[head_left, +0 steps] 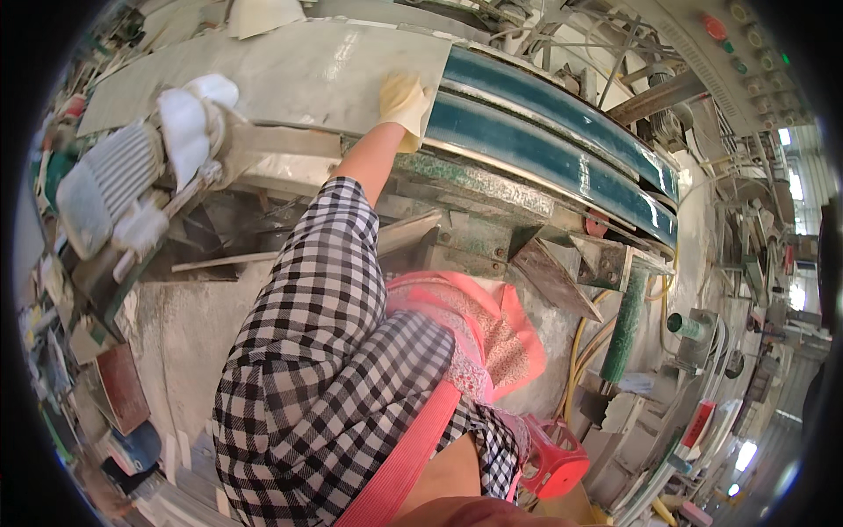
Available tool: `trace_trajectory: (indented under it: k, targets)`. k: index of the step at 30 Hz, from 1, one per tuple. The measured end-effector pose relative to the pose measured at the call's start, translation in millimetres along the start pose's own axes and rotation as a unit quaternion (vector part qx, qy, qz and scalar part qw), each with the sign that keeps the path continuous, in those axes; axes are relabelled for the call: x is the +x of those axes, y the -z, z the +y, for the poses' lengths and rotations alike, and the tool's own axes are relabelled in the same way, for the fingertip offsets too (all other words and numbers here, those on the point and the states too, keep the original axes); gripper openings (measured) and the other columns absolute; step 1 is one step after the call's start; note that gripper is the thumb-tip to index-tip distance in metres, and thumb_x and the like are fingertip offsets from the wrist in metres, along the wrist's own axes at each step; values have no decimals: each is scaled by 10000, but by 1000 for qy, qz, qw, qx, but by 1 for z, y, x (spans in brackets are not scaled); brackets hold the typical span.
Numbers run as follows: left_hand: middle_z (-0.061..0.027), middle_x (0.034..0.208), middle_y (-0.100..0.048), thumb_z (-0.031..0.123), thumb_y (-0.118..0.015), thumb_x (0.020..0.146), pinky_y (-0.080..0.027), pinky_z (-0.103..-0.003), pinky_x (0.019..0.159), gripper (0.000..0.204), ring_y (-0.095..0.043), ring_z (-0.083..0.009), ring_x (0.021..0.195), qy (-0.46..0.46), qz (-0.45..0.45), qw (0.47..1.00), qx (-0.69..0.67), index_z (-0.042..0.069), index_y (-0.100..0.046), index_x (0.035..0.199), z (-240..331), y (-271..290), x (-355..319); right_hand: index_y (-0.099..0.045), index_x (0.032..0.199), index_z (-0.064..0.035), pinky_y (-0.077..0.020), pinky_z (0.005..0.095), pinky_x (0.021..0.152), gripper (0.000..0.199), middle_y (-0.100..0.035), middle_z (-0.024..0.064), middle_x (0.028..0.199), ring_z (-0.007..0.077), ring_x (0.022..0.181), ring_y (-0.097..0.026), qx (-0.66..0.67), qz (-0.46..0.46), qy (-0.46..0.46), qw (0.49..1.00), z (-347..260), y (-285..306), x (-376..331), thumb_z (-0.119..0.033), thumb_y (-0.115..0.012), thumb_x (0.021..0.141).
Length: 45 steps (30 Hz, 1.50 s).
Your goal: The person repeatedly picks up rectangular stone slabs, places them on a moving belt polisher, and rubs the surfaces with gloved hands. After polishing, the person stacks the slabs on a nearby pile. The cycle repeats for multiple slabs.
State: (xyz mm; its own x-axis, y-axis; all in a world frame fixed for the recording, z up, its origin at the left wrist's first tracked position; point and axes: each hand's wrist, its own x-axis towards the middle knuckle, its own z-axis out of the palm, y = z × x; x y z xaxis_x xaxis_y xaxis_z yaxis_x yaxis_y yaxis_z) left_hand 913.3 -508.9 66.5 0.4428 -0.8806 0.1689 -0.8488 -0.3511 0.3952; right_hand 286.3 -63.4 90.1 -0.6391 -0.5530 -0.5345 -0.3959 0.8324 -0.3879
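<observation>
My left hand [406, 101], in a loose cream glove, rests palm down on a wide pale grey slab [290, 75]. The hand lies close to the slab's right edge, with the fingers slightly bent on the top face and not wrapped around it. The glove's loose cuff hangs over the near edge. The slab lies flat across a machine bed. To its right run two dark teal conveyor belts [527, 140] with a light strip between them. My right hand is out of view.
A dusty motor [110, 189] with white covering stands at the left, near the slab. A control panel [746, 61] with buttons is at the upper right. A green cylinder [625, 329] hangs below the belts' frame, and yellow hoses [575, 369] trail beside it.
</observation>
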Motion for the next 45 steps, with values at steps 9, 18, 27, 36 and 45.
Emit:
trace_trajectory:
  k: [9, 18, 27, 36, 45]
  targets:
    - [-182, 1392, -485, 527, -733, 773, -276, -608, 1068, 764, -372, -385, 1348, 60, -3, 991, 123, 95, -524, 1367, 69, 34, 15, -682, 863, 23, -498, 373, 539, 427, -677, 171, 666, 240, 556, -637, 40, 2, -36, 999, 17, 9, -29, -347, -503, 982]
    - [-214, 1272, -625, 355, -743, 775, -419, -472, 1049, 521, -567, -376, 1219, -67, -36, 984, 158, 46, -668, 1187, 52, 70, 7, -662, 779, 12, -508, 333, 498, 413, -672, 167, 633, 235, 462, -626, 217, 58, -18, 974, 28, -17, -39, -331, -536, 970]
    - [-140, 1047, -674, 276, -635, 852, -531, -373, 816, 465, -657, -262, 952, -15, -240, 899, -366, -13, -608, 1215, -58, 105, -1, -616, 851, 23, -512, 366, 466, 352, -686, 166, 717, 254, 518, -648, 234, 95, -75, 965, 39, -15, -7, -312, -583, 954]
    - [-156, 1186, -651, 241, -643, 867, -488, -374, 948, 531, -632, -301, 1068, 97, -186, 877, -432, -37, -565, 1313, -47, 108, -28, -699, 891, -28, -499, 270, 603, 356, -710, 80, 789, 145, 652, -646, 586, 104, 140, 791, -140, 37, 58, -344, -569, 990]
    - [-222, 1131, -669, 248, -557, 938, -508, -473, 854, 412, -644, -397, 1033, -373, -71, 909, -172, 206, -597, 1346, 166, 155, -122, -479, 1397, 39, -442, 346, 1026, 655, -605, 176, 1311, 256, 1186, -590, 373, -283, 416, 780, -383, -13, -61, -401, -648, 940]
